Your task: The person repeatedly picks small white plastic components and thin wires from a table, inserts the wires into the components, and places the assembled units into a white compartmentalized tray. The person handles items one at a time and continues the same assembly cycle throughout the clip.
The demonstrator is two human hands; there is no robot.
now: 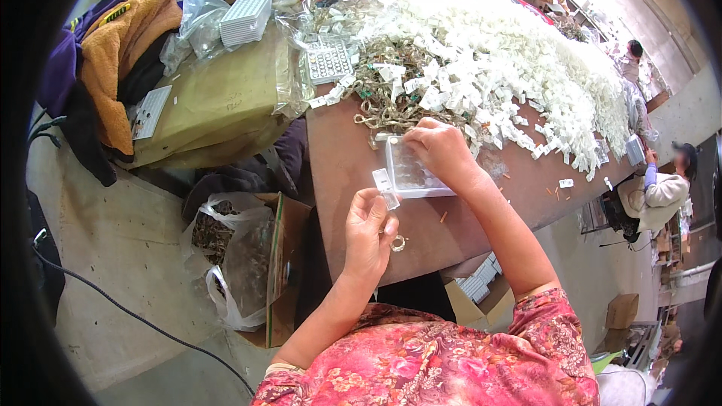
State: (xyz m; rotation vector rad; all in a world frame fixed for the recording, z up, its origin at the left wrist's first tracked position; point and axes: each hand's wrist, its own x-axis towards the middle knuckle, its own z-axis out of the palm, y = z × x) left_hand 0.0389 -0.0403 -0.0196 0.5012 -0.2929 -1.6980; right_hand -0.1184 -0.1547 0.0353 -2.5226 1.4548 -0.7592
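My left hand [368, 231] pinches a small white card [382, 179] with a clear plastic part at its lower end. A small pale ring-shaped piece [398, 243] shows beside the lower fingers of that hand; whether they hold it I cannot tell. To the right, my right hand [442, 152] reaches over a shallow white-rimmed tray [425, 192], its fingers closed together above the tray's far side. What those fingers hold, if anything, is hidden. Just beyond the tray lies a tangled heap of brownish, ring-like pieces [376, 111].
A big pile of white cards [519, 53] covers the table's [342, 180] far side. A white tray with round pieces [329, 62] and stacked white trays [246, 19] stand at the left. Below is a bag-lined carton [282, 256]. Other people work at the right.
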